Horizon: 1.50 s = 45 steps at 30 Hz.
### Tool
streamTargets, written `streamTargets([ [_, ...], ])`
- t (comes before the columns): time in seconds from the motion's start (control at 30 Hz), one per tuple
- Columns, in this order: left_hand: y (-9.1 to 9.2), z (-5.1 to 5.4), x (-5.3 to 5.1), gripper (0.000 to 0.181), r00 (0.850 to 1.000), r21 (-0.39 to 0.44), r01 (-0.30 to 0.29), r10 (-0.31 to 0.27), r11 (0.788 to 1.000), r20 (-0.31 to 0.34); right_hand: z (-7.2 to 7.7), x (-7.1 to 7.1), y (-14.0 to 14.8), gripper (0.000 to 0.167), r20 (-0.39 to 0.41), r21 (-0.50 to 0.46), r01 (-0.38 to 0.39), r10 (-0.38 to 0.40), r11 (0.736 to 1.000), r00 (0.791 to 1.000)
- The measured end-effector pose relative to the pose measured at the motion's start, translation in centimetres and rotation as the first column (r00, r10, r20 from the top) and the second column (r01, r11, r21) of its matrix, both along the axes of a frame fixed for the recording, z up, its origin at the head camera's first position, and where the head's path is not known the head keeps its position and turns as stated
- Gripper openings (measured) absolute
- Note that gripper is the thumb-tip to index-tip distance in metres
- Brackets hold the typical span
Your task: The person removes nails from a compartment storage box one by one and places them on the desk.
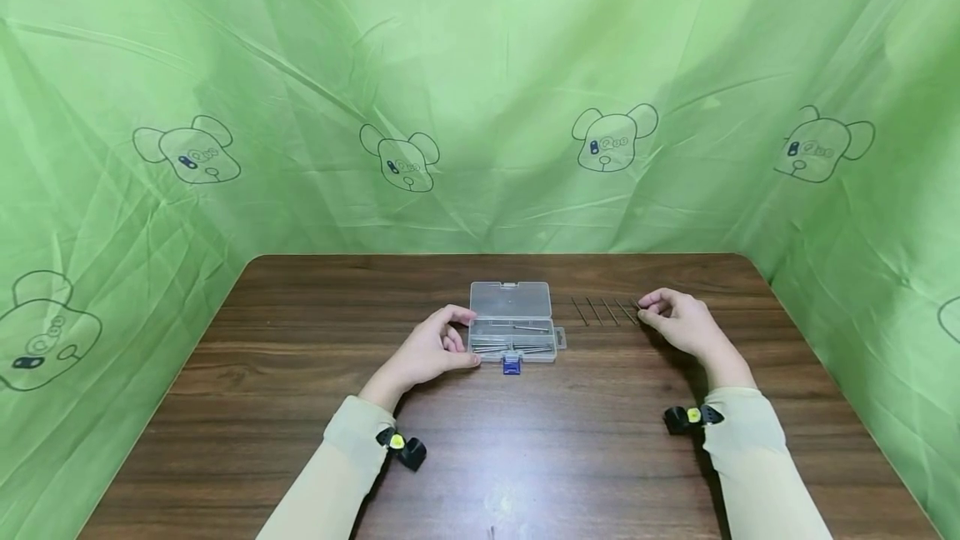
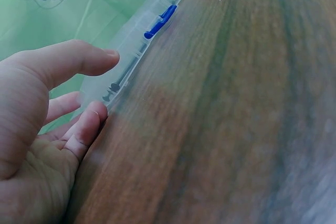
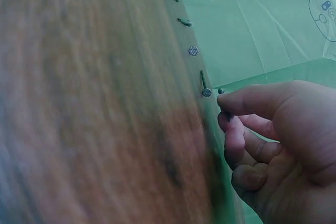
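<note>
A clear plastic box (image 1: 487, 330) stands on the table with its lid (image 1: 510, 300) raised at the back and its blue latch (image 1: 512, 366) hanging at the front. Several nails lie in its front compartments and one in the back. My left hand (image 1: 430, 350) holds the box's left end, thumb by the front corner and fingers along the side. To the right of the box, several nails (image 1: 611, 312) lie in a slanted row. At the row's right end my right hand (image 1: 681, 323) pinches another nail (image 3: 221, 92) between thumb and index finger; the fingers hide most of it.
The brown wooden table (image 1: 525, 423) ends at a green cloth wall (image 1: 495, 190) at the back and sides. A clear hanging tab (image 1: 560, 337) sticks out from the box's right end. A small thin object (image 1: 492, 532) shows at the bottom edge of the head view.
</note>
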<state>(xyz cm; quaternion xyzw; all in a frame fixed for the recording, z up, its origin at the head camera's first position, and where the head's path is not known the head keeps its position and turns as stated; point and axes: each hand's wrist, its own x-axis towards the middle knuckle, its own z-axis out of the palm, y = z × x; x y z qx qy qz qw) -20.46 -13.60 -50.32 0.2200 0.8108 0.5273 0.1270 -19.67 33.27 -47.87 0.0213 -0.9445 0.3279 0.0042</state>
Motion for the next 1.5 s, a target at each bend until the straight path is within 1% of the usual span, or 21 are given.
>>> streamTargets([
  [0.33,0.1,0.4,0.1,0.070,1.000,0.000,-0.004,0.004,1.000,0.007,-0.1,-0.1,0.0,0.021,0.009,0.032,0.011,-0.011,0.999,1.000],
  [0.5,0.0,0.3,0.0,0.070,1.000,-0.007,-0.003,0.003,1.000,0.009,0.0,-0.2,0.0,0.022,0.013,0.039,0.026,-0.026,0.999,1.000],
  [0.73,0.0,0.1,-0.1,0.071,1.000,-0.019,-0.012,0.012,1.000,0.003,0.2,-0.2,0.0,0.022,0.030,0.040,0.026,-0.027,0.999,0.999],
  [0.93,0.1,0.2,0.1,0.071,1.000,-0.027,-0.013,0.014,1.000,0.012,0.2,0.0,0.1,0.021,0.039,0.041,0.023,-0.025,0.999,0.999],
  [1.1,0.1,0.4,0.4,0.071,1.000,-0.007,-0.012,0.012,1.000,0.018,0.0,0.0,0.0,0.021,0.046,0.038,0.017,-0.019,0.999,0.999],
  [1.23,0.1,0.6,0.5,0.070,1.000,0.000,-0.016,0.016,1.000,0.014,0.1,0.0,0.0,0.022,0.033,0.042,0.017,-0.019,0.999,0.999],
  [1.4,0.1,0.5,0.4,0.070,1.000,-0.007,-0.014,0.014,1.000,0.014,0.5,0.1,-0.1,0.028,0.011,0.011,0.029,-0.029,1.000,1.000],
  [1.5,0.1,0.4,0.2,0.070,1.000,-0.015,-0.015,0.015,1.000,0.012,1.0,0.1,-0.3,0.030,0.002,-0.039,0.041,-0.041,0.998,0.999],
])
